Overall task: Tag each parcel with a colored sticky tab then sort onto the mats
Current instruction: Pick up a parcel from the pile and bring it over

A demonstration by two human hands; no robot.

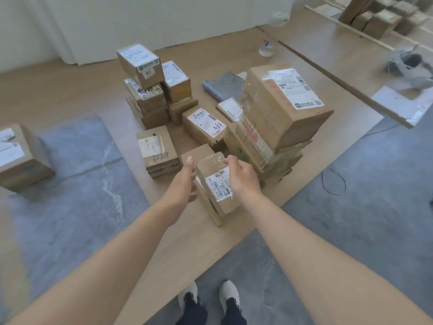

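On the floor (199, 242), my right hand (243, 177) curls its fingers over the top of the parcel (216, 186), grasping; my left hand (185, 181), fingers released, flanks it.

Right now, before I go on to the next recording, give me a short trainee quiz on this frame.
1. True or false: the largest box sits on top of other boxes.
2. Which hand curls over the top of the small parcel? A) left B) right C) neither
3. Is any colored sticky tab visible on that parcel?

Key: 1 true. 2 B: the right hand curls over it, while the left hand is straight-fingered at its left side. 3 No, only a white label shows.
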